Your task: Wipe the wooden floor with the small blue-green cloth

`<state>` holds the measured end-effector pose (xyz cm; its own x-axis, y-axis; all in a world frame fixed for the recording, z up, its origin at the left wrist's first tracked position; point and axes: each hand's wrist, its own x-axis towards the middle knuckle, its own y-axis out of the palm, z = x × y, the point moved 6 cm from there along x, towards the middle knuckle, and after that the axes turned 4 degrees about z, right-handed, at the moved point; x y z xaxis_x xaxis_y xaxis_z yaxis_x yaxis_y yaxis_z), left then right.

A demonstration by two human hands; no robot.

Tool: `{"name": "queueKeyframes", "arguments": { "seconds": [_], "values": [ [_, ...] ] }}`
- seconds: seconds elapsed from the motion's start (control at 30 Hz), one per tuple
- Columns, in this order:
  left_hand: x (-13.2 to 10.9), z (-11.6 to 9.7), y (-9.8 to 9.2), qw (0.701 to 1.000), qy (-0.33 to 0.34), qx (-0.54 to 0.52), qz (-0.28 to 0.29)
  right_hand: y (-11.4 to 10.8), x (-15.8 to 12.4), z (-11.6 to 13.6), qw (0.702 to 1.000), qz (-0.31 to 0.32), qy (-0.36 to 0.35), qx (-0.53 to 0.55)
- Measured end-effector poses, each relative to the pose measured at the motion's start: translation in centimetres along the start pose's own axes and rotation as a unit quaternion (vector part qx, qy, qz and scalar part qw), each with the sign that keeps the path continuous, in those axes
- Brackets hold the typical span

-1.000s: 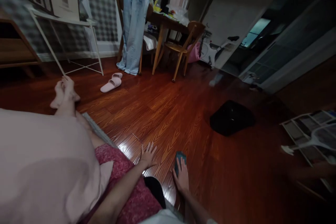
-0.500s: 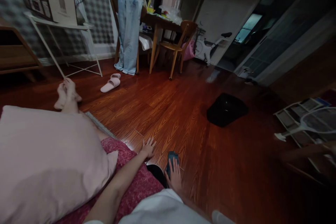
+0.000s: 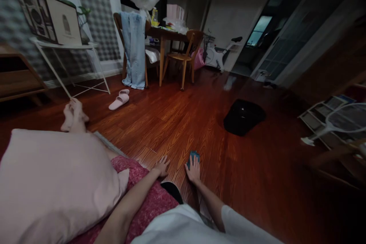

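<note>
My right hand [image 3: 194, 171] lies flat on a small blue-grey cloth [image 3: 191, 155] on the reddish wood floor [image 3: 177, 129], its fingers stretched out and covering part of it. To its left, my left hand [image 3: 162, 167] rests with fingers spread at the edge of a dark pink mat or blanket [image 3: 143, 198], apparently leaning on the floor. Nothing shows in the left hand. A dark rounded shape [image 3: 171, 190] lies between the two forearms; I cannot make out what it is. A pale pink pillow [image 3: 63, 183] covers my lap.
A black bin [image 3: 243, 118] stands ahead to the right. Pink slippers [image 3: 119, 100] lie ahead to the left, near a chair draped with jeans [image 3: 133, 49]. A white racket [image 3: 345, 120] leans by a low shelf [image 3: 317, 118] at the right.
My right hand has slid forward and a little right across the floor, and the cloth has moved with it. My left hand stays about in place. The view has tilted up slightly.
</note>
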<state>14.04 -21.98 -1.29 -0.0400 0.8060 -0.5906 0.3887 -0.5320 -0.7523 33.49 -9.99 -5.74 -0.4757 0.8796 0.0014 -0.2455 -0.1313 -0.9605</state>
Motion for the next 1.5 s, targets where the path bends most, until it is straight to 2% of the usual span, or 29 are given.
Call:
{"name": "queueKeyframes", "arguments": {
  "seconds": [0.13,0.2,0.3,0.37,0.5,0.57,0.63,0.73,0.87,0.93,1.0,1.1,1.33,1.4,1.5],
  "values": [
    [0.0,0.2,0.0,1.000,0.007,-0.009,0.007,1.8,-7.1,-0.2,0.995,0.009,-0.100,-0.008],
    [0.1,0.2,0.0,1.000,0.005,-0.002,0.009,2.5,-10.6,-0.7,0.992,0.012,-0.127,-0.009],
    [0.3,0.3,0.1,1.000,0.011,0.006,0.008,2.6,-12.4,-0.9,0.992,0.017,-0.128,-0.007],
    [0.3,0.3,0.2,1.000,0.016,0.009,0.007,2.1,-10.8,-0.7,0.993,0.012,-0.114,-0.002],
    [0.3,0.5,0.2,1.000,0.017,0.012,0.009,0.3,-3.4,0.4,0.999,0.003,-0.051,0.006],
    [0.3,0.6,0.1,1.000,0.017,0.014,0.008,-0.4,0.1,0.9,1.000,0.024,-0.006,0.009],
    [0.2,0.7,0.1,1.000,0.018,0.014,0.006,-0.8,2.1,1.2,0.998,0.051,0.025,0.005],
    [0.3,0.7,0.1,1.000,0.022,0.008,0.005,-0.4,1.3,1.1,0.997,0.071,-0.003,-0.009],
    [0.6,0.8,0.3,1.000,0.017,0.006,0.006,0.4,-4.5,-0.6,0.994,0.048,-0.091,-0.017],
    [0.6,0.8,0.4,1.000,0.017,0.009,0.005,0.3,-7.2,-1.6,0.994,0.030,-0.107,-0.018],
    [0.7,0.9,0.5,1.000,0.019,0.012,0.006,0.0,-8.6,-2.2,0.994,0.016,-0.110,-0.018],
    [0.8,0.9,0.6,1.000,0.020,0.012,0.007,-0.7,-7.5,-2.4,0.996,0.008,-0.092,-0.012],
    [0.6,0.9,0.5,1.000,0.016,0.008,0.009,-2.8,1.2,-1.1,1.000,0.020,0.021,-0.008],
    [0.3,0.9,0.3,1.000,0.014,0.004,0.012,-3.2,1.9,-0.5,0.999,0.026,0.019,-0.010],
    [0.1,0.7,0.1,1.000,0.013,0.001,0.018,-2.6,0.0,-0.1,0.999,0.037,-0.012,-0.013]
  ]
}}
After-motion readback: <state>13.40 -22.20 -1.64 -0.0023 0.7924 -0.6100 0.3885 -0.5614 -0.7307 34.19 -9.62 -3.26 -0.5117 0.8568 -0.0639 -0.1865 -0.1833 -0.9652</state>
